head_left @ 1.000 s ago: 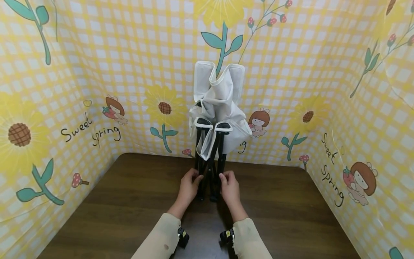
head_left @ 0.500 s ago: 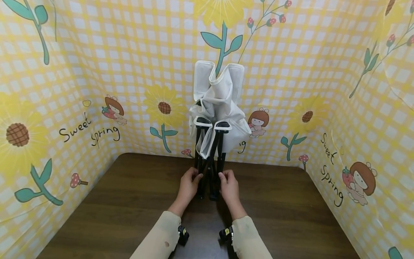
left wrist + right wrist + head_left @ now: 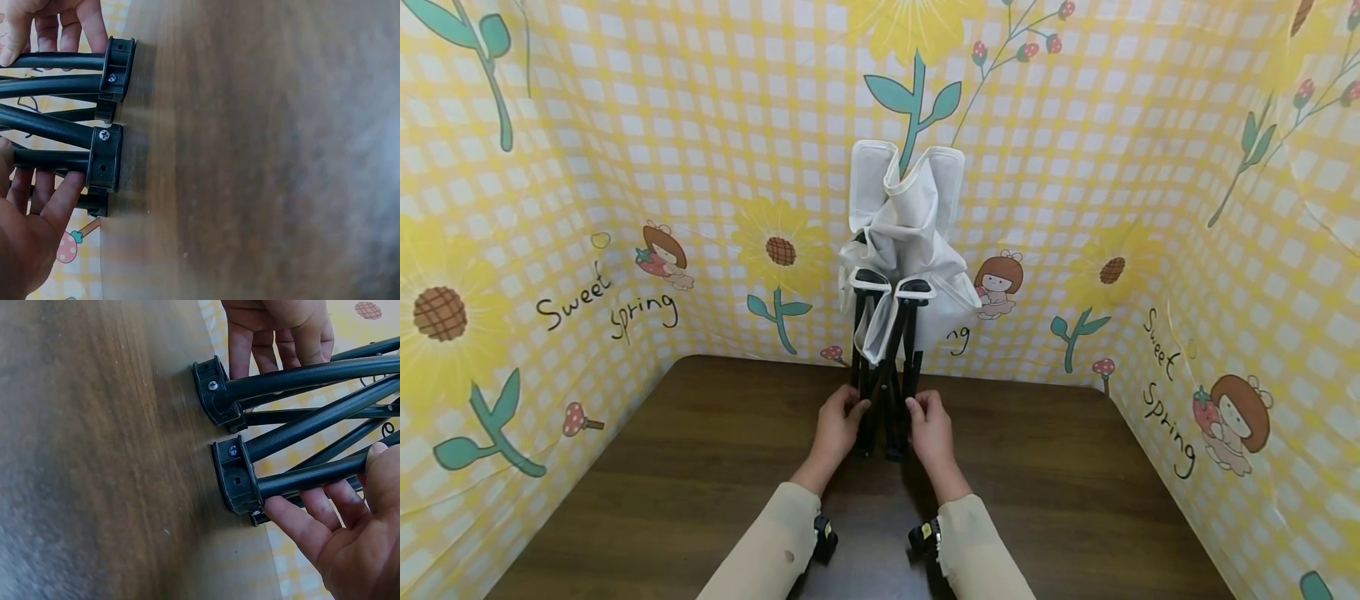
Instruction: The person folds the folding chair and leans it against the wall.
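Note:
A folded camp chair [image 3: 917, 242] with white fabric and black tubular legs [image 3: 886, 400] stands upright on the table, its fabric bunched at the top. The left hand [image 3: 837, 427] grips a leg on the left side, low near the foot. On the opposite side, the right hand [image 3: 932, 427] holds another leg at about the same height. Black plastic feet [image 3: 105, 159] with screws join the legs in pairs in the left wrist view. In the right wrist view, the thumb of the right hand [image 3: 362, 540] lies on one tube with fingers beneath.
The dark wooden table [image 3: 1037, 483] reaches back to a cloth wall [image 3: 715, 150] in yellow check with flowers and printed figures. More of this cloth encloses the left and right sides. Black wrist cameras [image 3: 825, 540] sit at both sleeves.
Both hands and the chair's feet have shifted very slightly away from the person. The grip on the legs looks the same.

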A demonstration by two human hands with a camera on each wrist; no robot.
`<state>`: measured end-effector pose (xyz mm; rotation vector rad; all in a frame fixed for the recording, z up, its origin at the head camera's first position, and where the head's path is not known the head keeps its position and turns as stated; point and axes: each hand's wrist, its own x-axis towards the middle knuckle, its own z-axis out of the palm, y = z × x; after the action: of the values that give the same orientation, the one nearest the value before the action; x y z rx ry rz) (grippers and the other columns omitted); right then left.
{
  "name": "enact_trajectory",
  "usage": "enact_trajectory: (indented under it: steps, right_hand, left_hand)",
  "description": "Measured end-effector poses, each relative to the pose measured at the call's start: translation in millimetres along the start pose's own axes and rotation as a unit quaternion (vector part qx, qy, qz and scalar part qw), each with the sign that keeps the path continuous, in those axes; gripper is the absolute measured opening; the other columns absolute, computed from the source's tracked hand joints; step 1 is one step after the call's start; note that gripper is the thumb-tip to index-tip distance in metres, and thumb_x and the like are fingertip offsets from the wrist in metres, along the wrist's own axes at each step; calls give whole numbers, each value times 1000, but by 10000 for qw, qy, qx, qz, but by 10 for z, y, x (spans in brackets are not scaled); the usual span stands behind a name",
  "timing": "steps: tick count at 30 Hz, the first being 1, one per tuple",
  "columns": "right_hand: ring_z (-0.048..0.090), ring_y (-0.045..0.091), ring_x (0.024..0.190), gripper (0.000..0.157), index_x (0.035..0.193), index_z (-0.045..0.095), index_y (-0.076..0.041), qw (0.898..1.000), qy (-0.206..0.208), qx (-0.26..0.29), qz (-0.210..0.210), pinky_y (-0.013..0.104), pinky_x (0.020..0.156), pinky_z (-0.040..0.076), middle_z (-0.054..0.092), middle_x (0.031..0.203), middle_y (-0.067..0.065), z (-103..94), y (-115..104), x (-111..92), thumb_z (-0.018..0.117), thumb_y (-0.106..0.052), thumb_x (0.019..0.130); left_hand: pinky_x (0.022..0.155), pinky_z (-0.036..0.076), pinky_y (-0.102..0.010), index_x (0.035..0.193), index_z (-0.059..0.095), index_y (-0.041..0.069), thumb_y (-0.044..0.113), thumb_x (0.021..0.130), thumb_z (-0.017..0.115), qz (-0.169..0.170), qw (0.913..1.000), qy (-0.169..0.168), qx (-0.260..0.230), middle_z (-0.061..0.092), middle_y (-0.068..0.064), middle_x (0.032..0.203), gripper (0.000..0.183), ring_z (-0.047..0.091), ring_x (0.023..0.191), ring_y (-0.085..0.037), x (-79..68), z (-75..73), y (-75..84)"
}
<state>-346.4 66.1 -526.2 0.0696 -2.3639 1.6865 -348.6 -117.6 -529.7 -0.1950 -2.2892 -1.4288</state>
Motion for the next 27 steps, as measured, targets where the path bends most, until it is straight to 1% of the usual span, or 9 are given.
enact_trajectory:
  steps: [4, 8, 17, 22, 27]
  right_hand:
    - [53, 18, 61, 25, 106, 52, -14, 10000, -15, -6, -17, 31, 52, 52, 57, 89, 8, 5, 11, 25, 53, -38, 98]
    - [54, 18, 62, 22, 105, 52, -14, 10000, -8, -28, -78, 31, 51, 52, 57, 90, 8, 7, 1, 48, 54, -34, 98]
    - [53, 17, 62, 21, 107, 51, -11, 9998, -63, -30, -180, 31, 52, 52, 58, 91, 9, 2, -26, 77, 55, -30, 98]
    - [54, 18, 65, 20, 107, 52, -11, 9998, -49, -55, -170, 31, 53, 53, 58, 93, 10, 5, -27, 88, 56, -28, 98]
    - [54, 19, 69, 20, 108, 52, -12, 9999, -78, -69, -132, 30, 54, 54, 59, 94, 9, 15, -17, 105, 56, -29, 98]
  left_hand:
    - [64, 48, -30, 90, 61, 14, 17, 91, 66, 47, 10000, 27, 54, 62, -1, 82, 6, 55, 72, -15, 30, 16, -18]
    - [64, 48, -30, 91, 62, 13, 16, 91, 67, 94, 9999, 22, 93, 64, -2, 82, 6, 56, 72, -15, 62, 20, -22]
    - [66, 48, -30, 92, 61, 13, 17, 91, 66, 19, 9999, -38, 133, 65, -2, 85, 6, 57, 75, -16, 117, 15, -14]
    - [66, 48, -32, 91, 61, 13, 16, 91, 66, 0, 10000, -15, 86, 66, -3, 84, 6, 57, 75, -17, 135, 27, -26]
    - [66, 47, -32, 90, 61, 13, 16, 91, 67, 84, 9999, 18, 135, 65, -3, 84, 7, 56, 74, -17, 159, 41, -54]
